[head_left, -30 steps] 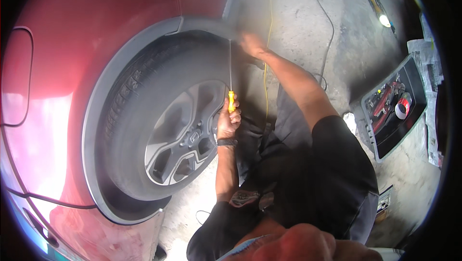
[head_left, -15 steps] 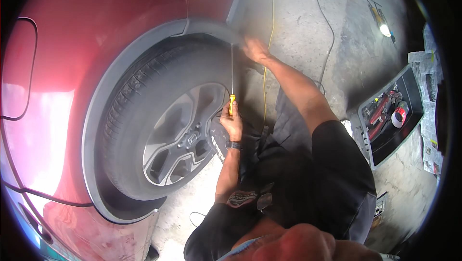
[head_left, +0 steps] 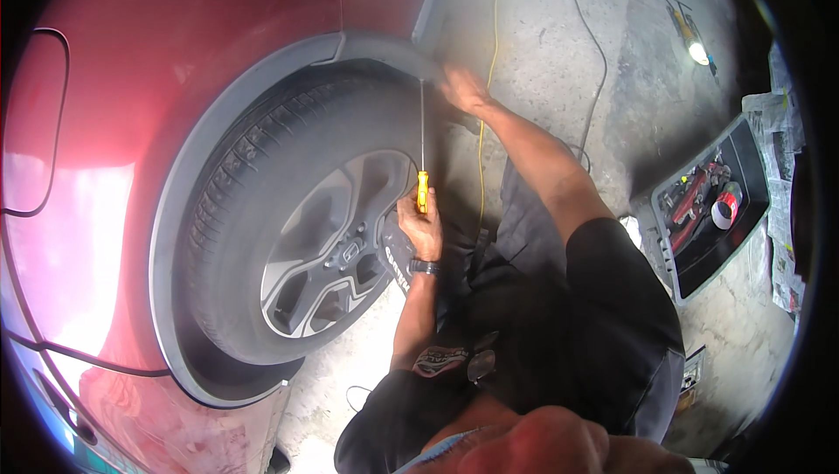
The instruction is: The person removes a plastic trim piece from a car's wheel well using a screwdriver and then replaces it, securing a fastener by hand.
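Observation:
My left hand (head_left: 420, 223) grips the yellow handle of a long screwdriver (head_left: 423, 190), held upright in the picture, its thin shaft reaching the grey wheel-arch trim (head_left: 239, 83) at its right end. My right hand (head_left: 465, 87) is at that end of the trim, just right of the screwdriver tip; haze blurs its fingertips, so I cannot tell whether they hold anything. Below the arch sits the black tyre (head_left: 227, 256) with its silver-and-dark alloy wheel (head_left: 293, 260), on a red car (head_left: 175, 28).
A grey plastic bin (head_left: 675, 277) with tools and a red-labelled can stands on the concrete floor (head_left: 542, 28) at right, beside newspapers (head_left: 778, 168). A lit work lamp (head_left: 697, 50) lies at upper right with a dark cord (head_left: 596, 55). A yellow cable (head_left: 495, 37) runs along the floor.
My left hand has turned on the screwdriver handle, now showing more of its back. The view has shifted slightly. My right hand stays at the trim.

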